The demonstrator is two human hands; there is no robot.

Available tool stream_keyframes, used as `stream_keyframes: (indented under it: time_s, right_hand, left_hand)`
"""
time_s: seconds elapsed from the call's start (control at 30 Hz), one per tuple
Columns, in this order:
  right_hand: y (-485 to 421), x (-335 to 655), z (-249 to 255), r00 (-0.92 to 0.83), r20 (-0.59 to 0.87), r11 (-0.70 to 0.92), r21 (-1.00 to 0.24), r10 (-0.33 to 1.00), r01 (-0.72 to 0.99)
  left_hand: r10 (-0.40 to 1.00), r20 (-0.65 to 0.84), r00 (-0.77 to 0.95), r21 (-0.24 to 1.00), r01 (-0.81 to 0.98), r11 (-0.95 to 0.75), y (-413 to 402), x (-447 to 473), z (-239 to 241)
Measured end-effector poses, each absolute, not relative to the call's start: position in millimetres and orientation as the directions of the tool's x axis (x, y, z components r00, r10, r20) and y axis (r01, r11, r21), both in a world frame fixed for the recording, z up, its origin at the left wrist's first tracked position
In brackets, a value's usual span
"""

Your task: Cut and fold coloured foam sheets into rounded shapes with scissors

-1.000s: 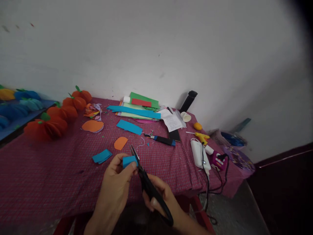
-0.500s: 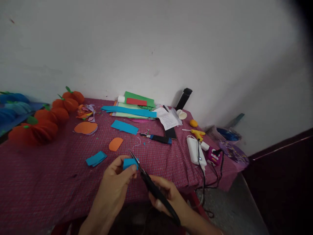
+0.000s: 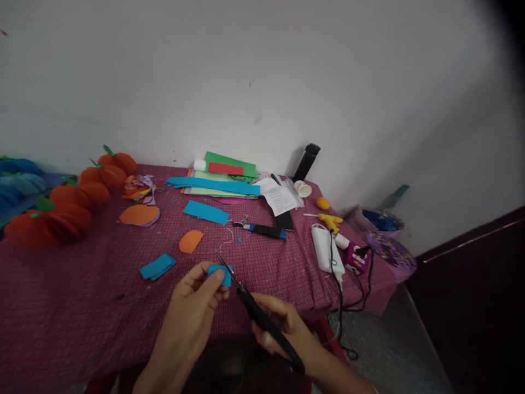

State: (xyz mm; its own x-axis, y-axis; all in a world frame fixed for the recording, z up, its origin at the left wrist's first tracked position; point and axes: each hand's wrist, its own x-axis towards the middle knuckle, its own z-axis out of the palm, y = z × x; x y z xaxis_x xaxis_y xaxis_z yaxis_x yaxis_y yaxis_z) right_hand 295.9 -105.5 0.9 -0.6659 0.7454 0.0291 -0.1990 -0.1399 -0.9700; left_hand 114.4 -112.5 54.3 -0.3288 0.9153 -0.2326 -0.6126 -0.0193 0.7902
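My left hand [image 3: 196,306] pinches a small folded blue paper piece [image 3: 220,273] between thumb and fingers, just above the near edge of the table. My right hand [image 3: 283,328] is wrapped round the black handles of a pair of scissors [image 3: 256,311], whose blades run up and left into the blue paper piece. Both hands hover over the red checked tablecloth [image 3: 82,306].
Blue paper offcuts [image 3: 157,266], an orange half-round [image 3: 190,241] and a blue strip [image 3: 205,212] lie beyond my hands. Orange paper pumpkins [image 3: 61,210] line the left. A stack of coloured sheets [image 3: 221,180], a craft knife [image 3: 262,230], power bank [image 3: 325,249] and glue gun [image 3: 331,221] sit right.
The scissors have tilted lower, blades pointing more leftward into the blue piece. My right hand has shifted slightly right. The view has drifted, so table items appear lower-left.
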Motion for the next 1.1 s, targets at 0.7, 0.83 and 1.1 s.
stream_keyframes:
  time_s: [0.7, 0.83, 1.1]
  right_hand:
    - [-104, 305, -4, -0.609, -0.067, -0.104, -0.994, 0.791, -0.026]
    - [-101, 308, 4, -0.621, -0.076, -0.112, -0.994, 0.780, -0.019]
    - [-98, 318, 12, -0.611, -0.102, -0.087, -0.995, 0.785, 0.053]
  left_hand:
    - [0.933, -0.207, -0.294, 0.902, -0.426, 0.066, -111, 111, 45]
    - [0.931, -0.249, -0.266, 0.886, -0.450, 0.108, -109, 112, 49]
    - [0.930, -0.297, -0.217, 0.862, -0.480, 0.163, -105, 115, 57]
